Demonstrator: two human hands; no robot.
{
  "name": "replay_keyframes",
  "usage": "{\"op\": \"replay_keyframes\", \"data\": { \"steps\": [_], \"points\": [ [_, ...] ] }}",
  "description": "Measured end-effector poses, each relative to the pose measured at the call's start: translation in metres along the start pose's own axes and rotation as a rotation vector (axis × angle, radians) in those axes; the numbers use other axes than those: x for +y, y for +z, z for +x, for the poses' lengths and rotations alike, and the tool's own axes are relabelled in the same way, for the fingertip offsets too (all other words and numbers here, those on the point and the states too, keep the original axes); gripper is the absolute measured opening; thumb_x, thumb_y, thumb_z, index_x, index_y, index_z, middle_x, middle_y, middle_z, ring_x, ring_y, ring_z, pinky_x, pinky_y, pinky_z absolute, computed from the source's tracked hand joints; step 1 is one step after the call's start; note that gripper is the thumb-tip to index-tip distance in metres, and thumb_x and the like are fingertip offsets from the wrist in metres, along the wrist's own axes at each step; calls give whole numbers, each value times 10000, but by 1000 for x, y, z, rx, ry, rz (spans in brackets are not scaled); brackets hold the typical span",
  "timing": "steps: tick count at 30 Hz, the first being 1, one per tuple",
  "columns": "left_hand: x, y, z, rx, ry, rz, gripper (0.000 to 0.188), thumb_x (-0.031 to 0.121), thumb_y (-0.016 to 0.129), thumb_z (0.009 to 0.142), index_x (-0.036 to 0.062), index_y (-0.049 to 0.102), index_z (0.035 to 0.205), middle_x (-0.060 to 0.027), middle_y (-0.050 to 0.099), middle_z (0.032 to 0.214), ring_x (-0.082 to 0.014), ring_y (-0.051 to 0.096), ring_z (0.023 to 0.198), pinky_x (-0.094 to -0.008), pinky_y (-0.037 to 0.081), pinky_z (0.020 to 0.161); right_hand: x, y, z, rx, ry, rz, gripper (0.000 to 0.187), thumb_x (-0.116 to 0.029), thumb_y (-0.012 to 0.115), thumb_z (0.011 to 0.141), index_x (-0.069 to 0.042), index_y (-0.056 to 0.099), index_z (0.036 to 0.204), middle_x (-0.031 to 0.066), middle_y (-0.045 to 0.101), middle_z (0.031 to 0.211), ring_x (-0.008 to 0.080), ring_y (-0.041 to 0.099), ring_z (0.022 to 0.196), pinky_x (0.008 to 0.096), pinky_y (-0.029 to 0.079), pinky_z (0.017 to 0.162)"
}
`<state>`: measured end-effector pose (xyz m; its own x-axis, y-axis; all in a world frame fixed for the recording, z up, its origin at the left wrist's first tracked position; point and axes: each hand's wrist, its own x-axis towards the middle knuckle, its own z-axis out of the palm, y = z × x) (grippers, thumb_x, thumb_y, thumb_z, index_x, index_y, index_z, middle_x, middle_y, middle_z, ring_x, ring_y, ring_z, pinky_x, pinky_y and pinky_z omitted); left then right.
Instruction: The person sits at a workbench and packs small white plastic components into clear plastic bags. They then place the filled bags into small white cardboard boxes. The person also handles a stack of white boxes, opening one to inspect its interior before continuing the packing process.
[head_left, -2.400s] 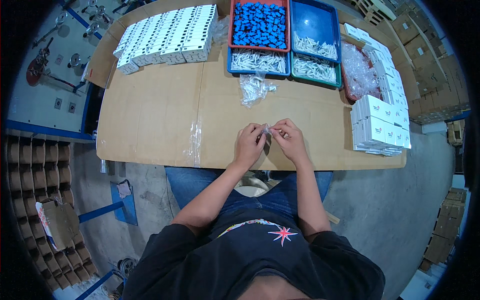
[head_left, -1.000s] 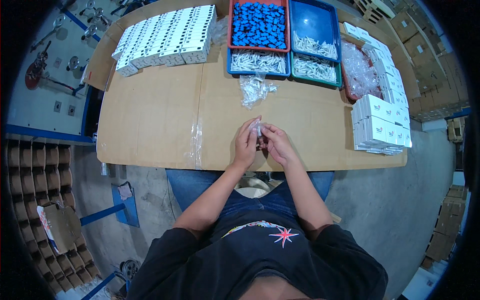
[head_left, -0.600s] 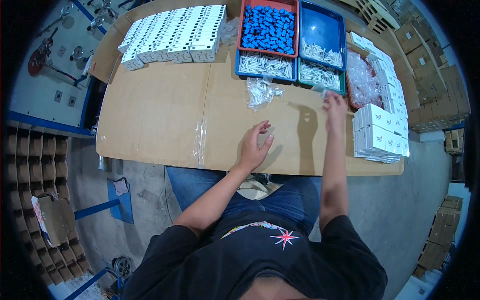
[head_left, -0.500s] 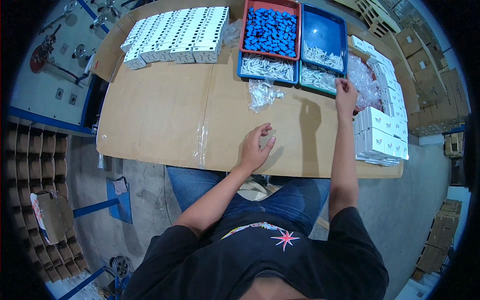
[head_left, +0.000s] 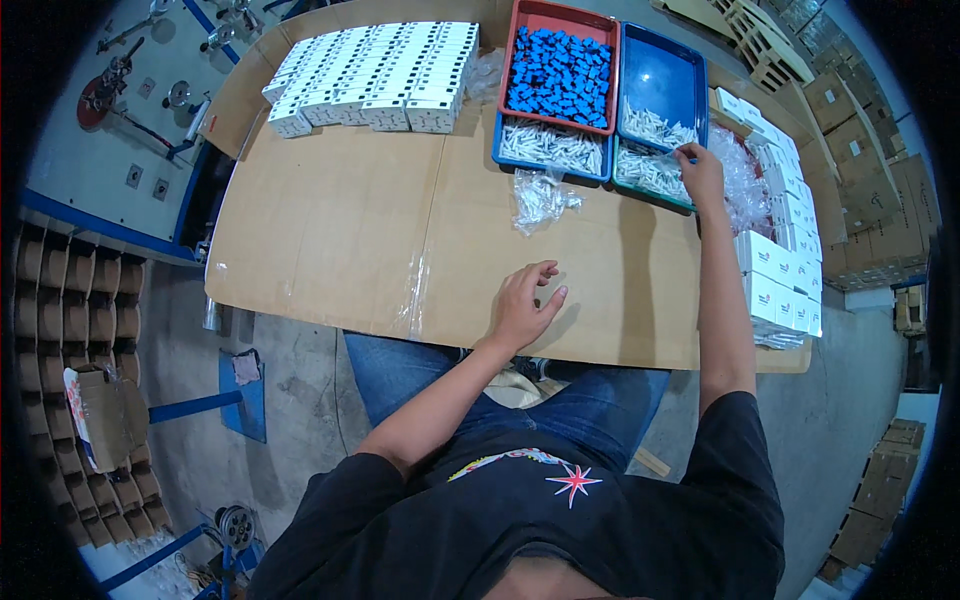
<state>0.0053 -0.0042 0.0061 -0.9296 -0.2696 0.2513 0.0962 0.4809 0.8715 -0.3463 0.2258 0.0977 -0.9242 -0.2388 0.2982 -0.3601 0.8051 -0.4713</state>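
My right hand point(head_left: 704, 178) reaches over the right end of the green tray point(head_left: 652, 196), next to the front edge of the blue tray point(head_left: 668, 85). Its thumb and fingertips are pinched together, and what lies between them is too small to make out. Slim white pieces point(head_left: 650, 172) fill the green tray; similar white pieces point(head_left: 655, 127) lie in the near part of the blue one. My left hand point(head_left: 527, 306) hovers over the near part of the cardboard tabletop point(head_left: 330, 235), fingers apart and nothing in it.
A red tray of blue pieces point(head_left: 560, 75) rests partly over another blue tray of white pieces point(head_left: 552, 146). Before them lies a clear plastic bag point(head_left: 540, 200). White boxes point(head_left: 375, 75) stand in rows at far left; stacked white boxes point(head_left: 775, 285) and clear bags point(head_left: 738, 180) are at right.
The view has shifted, moving the scene slightly right and down. My right hand has moved farther over the green tray, toward the blue tray's edge. My left hand stays open over the tabletop.
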Motion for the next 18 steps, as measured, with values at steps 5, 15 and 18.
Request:
{"op": "replay_keyframes", "data": {
  "steps": [5, 15, 18],
  "points": [
    [3, 2, 2, -10, 18, 42, 415, 242, 715, 912, 54, 620, 1270, -76, 707, 1135, -231, 667, 988, -399, 499, 923, 68, -22, 10, 88, 211, 67, 222, -201, 719, 893, -30, 775, 1023, 141, 762, 887, 265, 744, 800, 399, 569, 725],
    [1, 3, 0, 17, 12, 42, 405, 270, 727, 892, 73, 626, 1231, -69, 704, 1098, -232, 664, 972, -403, 488, 907, 63, -42, -5, 219, 307, 658, 447, -139, 628, 964, 57, 563, 1360, 144, 742, 1039, 223, 743, 727, 262, 541, 545],
    [1, 1, -2, 7, 7, 56, 404, 245, 727, 890, 67, 626, 1238, -71, 705, 1100, -232, 664, 976, -401, 489, 909, -8, 10, -40, -93, 183, 540, 297, -210, 667, 974, -36, 716, 1211, 66, 751, 986, 141, 698, 701, 284, 519, 587]
  ]
}}
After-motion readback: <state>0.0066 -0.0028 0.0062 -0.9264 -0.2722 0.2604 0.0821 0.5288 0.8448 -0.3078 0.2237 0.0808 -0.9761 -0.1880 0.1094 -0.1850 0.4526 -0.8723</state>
